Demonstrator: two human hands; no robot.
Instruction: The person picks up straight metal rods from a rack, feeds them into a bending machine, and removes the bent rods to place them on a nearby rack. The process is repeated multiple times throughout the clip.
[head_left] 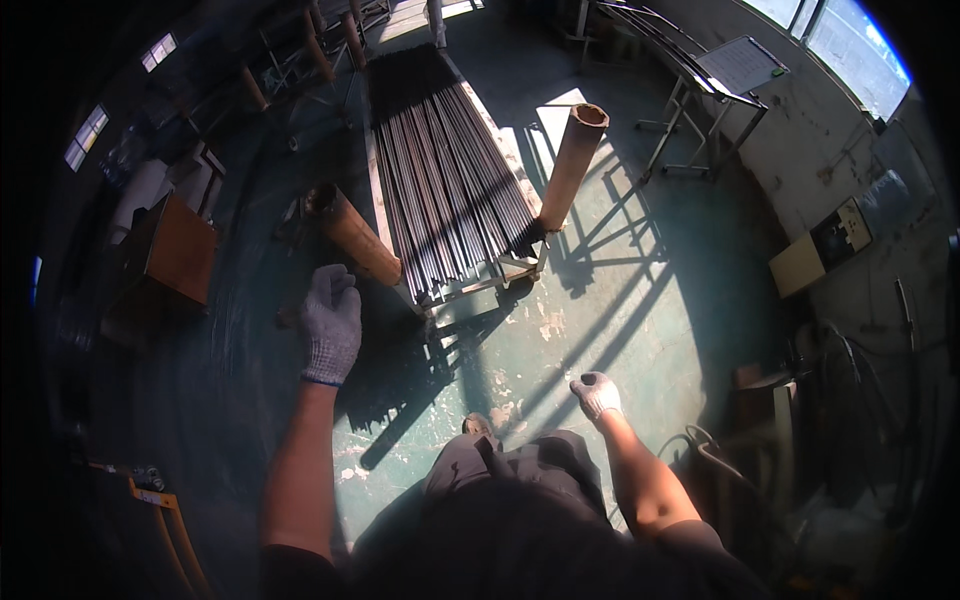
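Observation:
My left hand, in a light knitted work glove with a blue cuff edge, is raised beside the near left post of a cart. Its fingers are loosely curled, and nothing shows in them. Lower and to the right, my right hand hangs over the floor in a similar glove, its fingers folded in with nothing visible between them. Ahead of both hands stands a low cart loaded with long dark metal rods lying side by side. A brown tube leans outward at its near left corner; another brown tube rises at the near right.
Green, worn floor with sunlit patches lies before me. A metal stand with a white board is at the far right, and a beige control box by the right wall. A brown cabinet stands left; a yellow frame is lower left.

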